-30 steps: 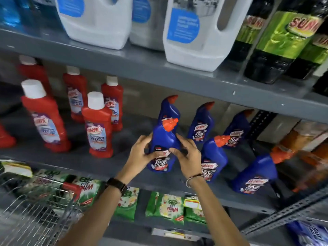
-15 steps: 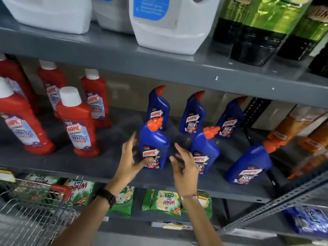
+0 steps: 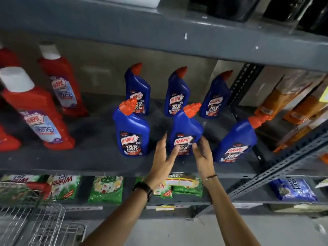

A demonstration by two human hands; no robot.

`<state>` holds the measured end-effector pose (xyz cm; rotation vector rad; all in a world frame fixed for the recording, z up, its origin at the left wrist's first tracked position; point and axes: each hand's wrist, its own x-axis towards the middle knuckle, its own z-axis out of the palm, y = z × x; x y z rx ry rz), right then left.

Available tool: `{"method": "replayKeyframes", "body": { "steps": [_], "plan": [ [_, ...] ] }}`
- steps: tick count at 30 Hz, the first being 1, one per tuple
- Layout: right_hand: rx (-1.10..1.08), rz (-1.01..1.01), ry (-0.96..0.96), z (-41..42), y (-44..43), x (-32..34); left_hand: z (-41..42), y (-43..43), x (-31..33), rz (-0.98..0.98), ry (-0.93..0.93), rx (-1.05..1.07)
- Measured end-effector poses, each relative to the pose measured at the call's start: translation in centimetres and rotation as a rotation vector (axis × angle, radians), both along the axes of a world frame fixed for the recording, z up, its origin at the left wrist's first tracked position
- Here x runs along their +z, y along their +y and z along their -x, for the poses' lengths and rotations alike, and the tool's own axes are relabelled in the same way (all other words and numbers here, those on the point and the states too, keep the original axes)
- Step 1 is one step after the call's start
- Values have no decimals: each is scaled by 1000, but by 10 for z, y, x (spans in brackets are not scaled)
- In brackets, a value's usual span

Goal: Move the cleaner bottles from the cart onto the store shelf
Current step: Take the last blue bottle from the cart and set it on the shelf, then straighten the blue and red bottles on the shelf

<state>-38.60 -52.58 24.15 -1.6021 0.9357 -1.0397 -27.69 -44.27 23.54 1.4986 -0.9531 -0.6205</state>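
Note:
Several blue Harpic cleaner bottles with orange caps stand on the grey store shelf (image 3: pixel 88 157). The front row holds a left bottle (image 3: pixel 132 135), a middle bottle (image 3: pixel 186 128) and a right bottle (image 3: pixel 236 139) that looks tilted. Three more (image 3: pixel 177 93) stand behind them. My left hand (image 3: pixel 163 157) rests its thumb on the middle bottle's label, fingers spread upward beside it. My right hand (image 3: pixel 202 153) touches that bottle's right side with loosely curled fingers. The bottle stands on the shelf.
Red Harpic bottles (image 3: pixel 35 118) with white caps stand at the shelf's left. Orange packs (image 3: pixel 284 103) lie beyond a slotted upright at the right. Green detergent packets (image 3: pixel 106 189) fill the shelf below. The wire cart (image 3: pixel 35 224) is at bottom left. Another shelf board hangs close overhead.
Both hands set the front left blue bottle on the shelf and let go of it. They have since moved right to the middle front bottle. The view has moved closer and lower.

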Motion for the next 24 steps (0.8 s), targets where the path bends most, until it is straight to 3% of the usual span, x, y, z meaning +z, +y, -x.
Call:
{"method": "replayKeyframes", "body": {
  "steps": [6, 20, 22, 24],
  "plan": [
    [92, -24, -1, 10, -1, -4, -10, -5, -12, 18, -23, -21],
    [27, -7, -22, 17, 17, -7, -4, 2, -12, -6, 25, -62],
    [-37, -19, -77, 16, 25, -6, 7, 9, -13, 57, 72, 2],
    [-258, 7, -129, 13, 45, -8, 17, 24, -17, 187, 128, 194]
  ]
}}
